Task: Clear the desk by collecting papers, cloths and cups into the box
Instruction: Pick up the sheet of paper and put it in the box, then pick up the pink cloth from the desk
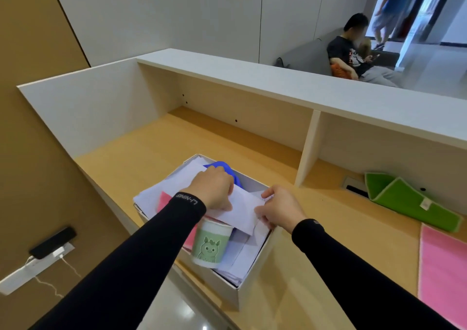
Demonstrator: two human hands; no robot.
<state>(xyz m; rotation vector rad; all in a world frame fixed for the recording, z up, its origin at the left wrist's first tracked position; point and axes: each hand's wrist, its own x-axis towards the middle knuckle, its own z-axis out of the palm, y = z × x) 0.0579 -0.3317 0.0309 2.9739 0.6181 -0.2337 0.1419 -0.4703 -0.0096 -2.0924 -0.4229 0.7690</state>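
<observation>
Pinching a folded white sheet of paper (242, 208) from both ends, the two hands work over the open white box (255, 276) that stands near the front edge of the desk (316, 228). The left hand (213, 188) has thumb and fingers pressed together on the sheet's far-left part; the right hand (280, 209) nips its near-right corner between thumb and fingertips. Between the two grips the paper spans the box mouth, its long axis running from the left grip down toward the right one, roughly diagonal to the box walls.

The sheet looks light and limp; it will likely sag and crease unless held at both ends, so edge grips like these suit it, and a gentle push down should seat it.

Under the left wrist a paper cup (209, 247) with a green cartoon figure lies tilted in the box, rim uppermost; it seems thin-walled and easy to crush. Beyond the left knuckles a blue cloth (222, 166) shows, and more papers fill the box.

Well to the right of the right grip, a green cloth (409, 201) and a pink cloth (444, 269) are not yet collected; both look soft and easy to bunch.
</observation>
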